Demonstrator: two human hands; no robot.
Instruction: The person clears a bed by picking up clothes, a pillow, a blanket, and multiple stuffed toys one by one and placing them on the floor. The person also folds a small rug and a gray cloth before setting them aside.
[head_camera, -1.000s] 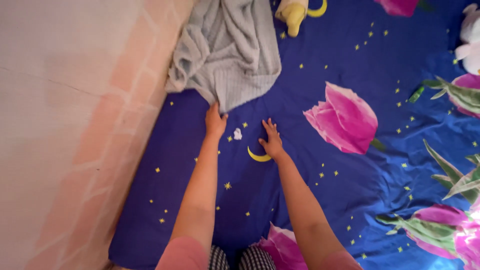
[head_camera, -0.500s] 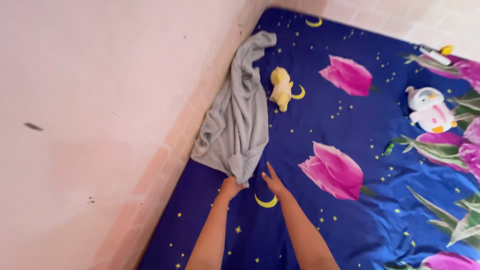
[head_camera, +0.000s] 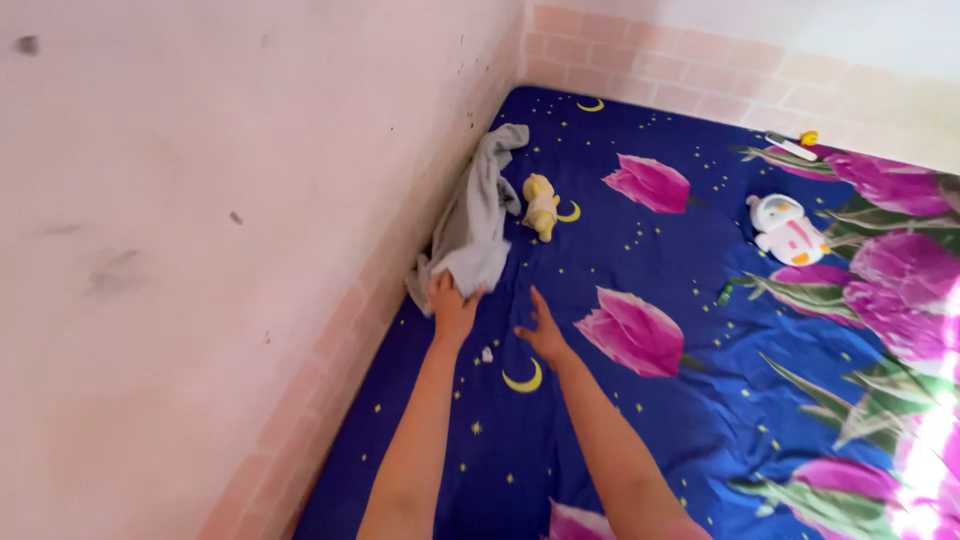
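Grey blanket gripped at its near end, on a blue flowered bedsheet.
Right hand (head_camera: 543, 335): fingers spread, empty, just right of the blanket. Left hand (head_camera: 452, 306): fingers closed on the grey blanket (head_camera: 475, 220), which lies along the wall. Beyond it: yellow plush toy (head_camera: 541, 205) just right of the blanket; white plush toy (head_camera: 788, 228) well right.

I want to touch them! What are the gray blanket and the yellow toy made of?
The blanket, gripped by the left hand, looks like soft knitted or waffle-weave cloth: it is matte and hangs in limp folds. The yellow toy seems plush fabric, rounded and dull, though it is too small to be sure.
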